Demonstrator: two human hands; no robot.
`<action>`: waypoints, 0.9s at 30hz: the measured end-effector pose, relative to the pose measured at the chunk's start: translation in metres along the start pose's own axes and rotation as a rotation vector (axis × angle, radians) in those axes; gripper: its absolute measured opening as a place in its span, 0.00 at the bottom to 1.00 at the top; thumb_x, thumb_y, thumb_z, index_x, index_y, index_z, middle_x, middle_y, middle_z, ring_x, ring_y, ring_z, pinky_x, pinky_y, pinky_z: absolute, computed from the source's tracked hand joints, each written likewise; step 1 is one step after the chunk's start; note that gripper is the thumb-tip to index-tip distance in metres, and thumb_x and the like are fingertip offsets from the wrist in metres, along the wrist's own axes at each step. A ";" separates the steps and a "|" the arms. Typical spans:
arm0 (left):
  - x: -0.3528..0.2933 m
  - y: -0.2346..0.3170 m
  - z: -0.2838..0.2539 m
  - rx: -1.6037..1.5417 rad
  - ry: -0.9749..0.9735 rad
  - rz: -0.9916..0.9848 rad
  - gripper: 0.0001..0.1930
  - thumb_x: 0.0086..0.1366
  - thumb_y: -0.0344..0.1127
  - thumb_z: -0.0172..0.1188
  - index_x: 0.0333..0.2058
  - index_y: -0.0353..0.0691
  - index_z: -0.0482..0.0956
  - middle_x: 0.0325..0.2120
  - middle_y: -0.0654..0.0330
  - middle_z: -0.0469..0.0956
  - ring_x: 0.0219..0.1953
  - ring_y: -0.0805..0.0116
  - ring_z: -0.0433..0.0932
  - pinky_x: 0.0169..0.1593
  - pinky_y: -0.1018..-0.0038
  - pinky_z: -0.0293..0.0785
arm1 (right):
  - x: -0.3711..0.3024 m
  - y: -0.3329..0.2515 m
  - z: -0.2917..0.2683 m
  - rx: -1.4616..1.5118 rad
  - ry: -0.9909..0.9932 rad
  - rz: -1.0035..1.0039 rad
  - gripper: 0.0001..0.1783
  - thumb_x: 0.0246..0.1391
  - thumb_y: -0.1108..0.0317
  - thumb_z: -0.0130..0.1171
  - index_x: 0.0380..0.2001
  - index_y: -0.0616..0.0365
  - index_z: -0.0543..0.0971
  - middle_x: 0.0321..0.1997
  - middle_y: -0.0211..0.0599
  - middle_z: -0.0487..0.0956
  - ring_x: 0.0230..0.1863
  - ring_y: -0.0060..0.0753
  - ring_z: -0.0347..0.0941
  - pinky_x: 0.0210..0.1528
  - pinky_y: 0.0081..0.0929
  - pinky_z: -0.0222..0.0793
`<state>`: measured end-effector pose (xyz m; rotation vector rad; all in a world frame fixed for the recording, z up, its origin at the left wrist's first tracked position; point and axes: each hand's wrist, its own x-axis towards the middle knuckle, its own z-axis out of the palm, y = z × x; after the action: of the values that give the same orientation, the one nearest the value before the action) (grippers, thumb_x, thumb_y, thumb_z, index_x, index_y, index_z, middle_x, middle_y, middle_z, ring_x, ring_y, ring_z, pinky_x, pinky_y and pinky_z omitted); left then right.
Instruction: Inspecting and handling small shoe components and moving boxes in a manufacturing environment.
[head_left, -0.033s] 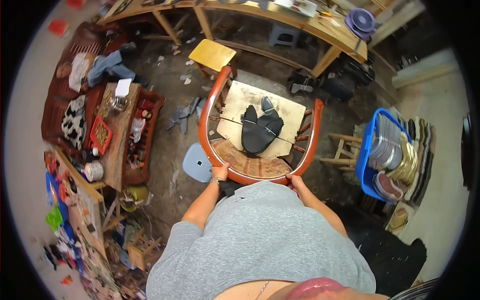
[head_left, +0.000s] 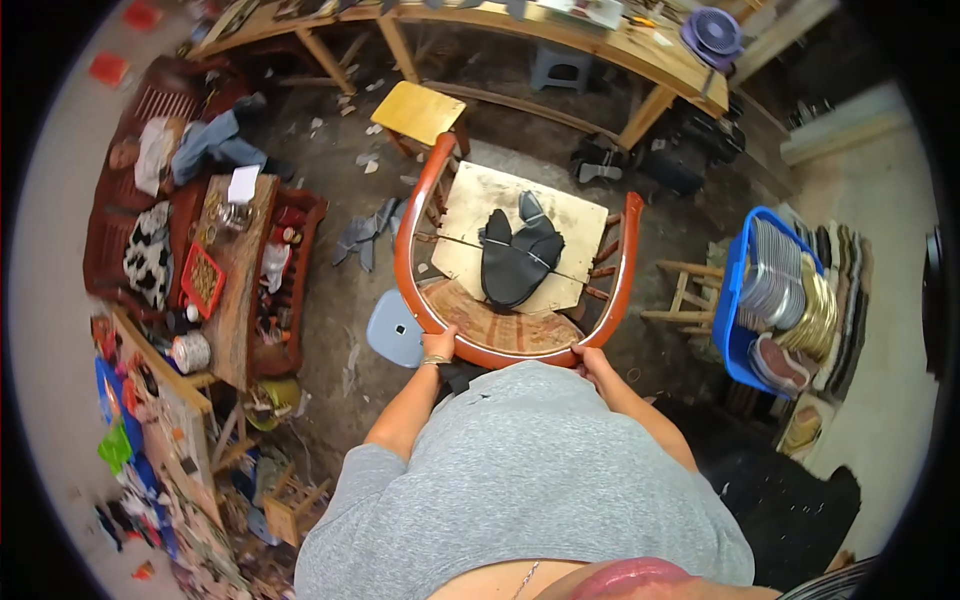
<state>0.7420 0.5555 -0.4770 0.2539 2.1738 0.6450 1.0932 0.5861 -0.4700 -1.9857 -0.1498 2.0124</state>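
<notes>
In front of me stands a reddish-brown wooden armchair (head_left: 410,255) with a curved back rail. My left hand (head_left: 440,343) is closed round the rail on its near left part. My right hand (head_left: 589,360) grips the same rail on the near right, its fingers partly hidden. A pale, worn board (head_left: 580,222) lies across the seat, with a dark line or gap running over it. On it rest several black, flat pieces (head_left: 515,270) that look like shoe parts, one with a grey end. Neither hand touches them.
A grey-blue stool (head_left: 393,328) stands close left, a yellow stool (head_left: 418,110) ahead. A blue basket (head_left: 734,290) of sole-shaped pieces sits right, beside a wooden stool (head_left: 685,290). A long workbench (head_left: 640,55) runs behind. Left, a person (head_left: 205,148) lies on a bench near a table (head_left: 235,270).
The view has shifted slightly. Both hands stay on the chair's rail, and the black pieces lie as before.
</notes>
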 end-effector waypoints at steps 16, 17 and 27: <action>0.031 0.041 -0.017 -0.018 -0.050 0.039 0.31 0.44 0.41 0.65 0.41 0.21 0.68 0.33 0.42 0.76 0.28 0.57 0.79 0.23 0.66 0.75 | 0.046 0.027 0.017 -0.036 -0.084 -0.288 0.31 0.43 0.65 0.68 0.45 0.64 0.62 0.38 0.47 0.75 0.33 0.42 0.77 0.26 0.36 0.77; 0.023 0.047 -0.020 0.001 -0.084 0.025 0.29 0.44 0.41 0.64 0.40 0.22 0.69 0.32 0.43 0.76 0.28 0.57 0.79 0.23 0.65 0.75 | 0.052 0.033 0.018 -0.006 -0.052 -0.327 0.32 0.42 0.64 0.68 0.45 0.64 0.61 0.39 0.48 0.75 0.34 0.41 0.77 0.26 0.35 0.77; 0.010 0.058 -0.022 -0.016 -0.086 0.006 0.30 0.46 0.38 0.65 0.46 0.27 0.68 0.34 0.48 0.77 0.29 0.59 0.79 0.27 0.66 0.79 | 0.108 0.062 0.021 -0.110 -0.017 -0.494 0.28 0.47 0.71 0.65 0.49 0.60 0.63 0.39 0.43 0.75 0.30 0.40 0.76 0.25 0.37 0.76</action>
<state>0.7163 0.6005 -0.4418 0.2748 2.0853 0.6427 1.0639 0.5620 -0.5907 -1.7680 -0.6947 1.7268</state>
